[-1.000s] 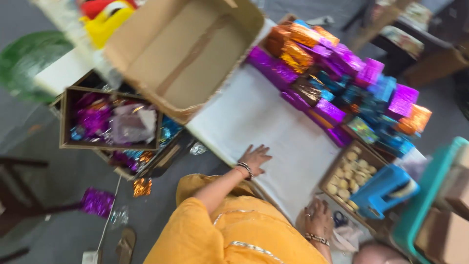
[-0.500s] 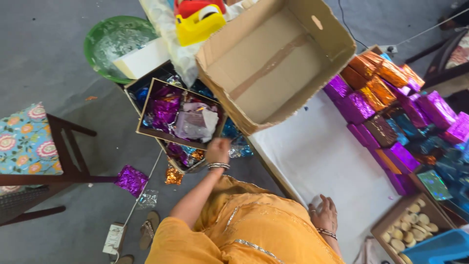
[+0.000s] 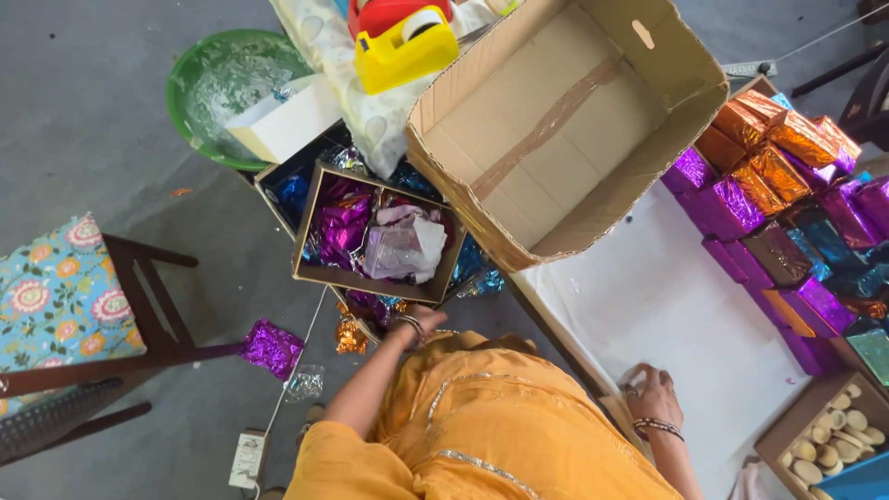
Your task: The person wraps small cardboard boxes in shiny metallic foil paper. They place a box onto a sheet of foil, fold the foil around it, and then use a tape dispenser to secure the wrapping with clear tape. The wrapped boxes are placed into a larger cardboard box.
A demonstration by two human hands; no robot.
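Left hand (image 3: pixel 405 329) reaching under low box of foil wraps (image 3: pixel 375 236) at frame centre-left, touching loose foil there; fingers hidden, grip impossible to tell. Right hand (image 3: pixel 653 396) resting flat, fingers spread, holding nothing, on white table sheet (image 3: pixel 685 306) lower right. Large empty carton (image 3: pixel 565 120) sitting upper centre.

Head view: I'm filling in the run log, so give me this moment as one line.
left hand: reaching under box of foil wrappers | right hand: resting on white table | empty carton alongside
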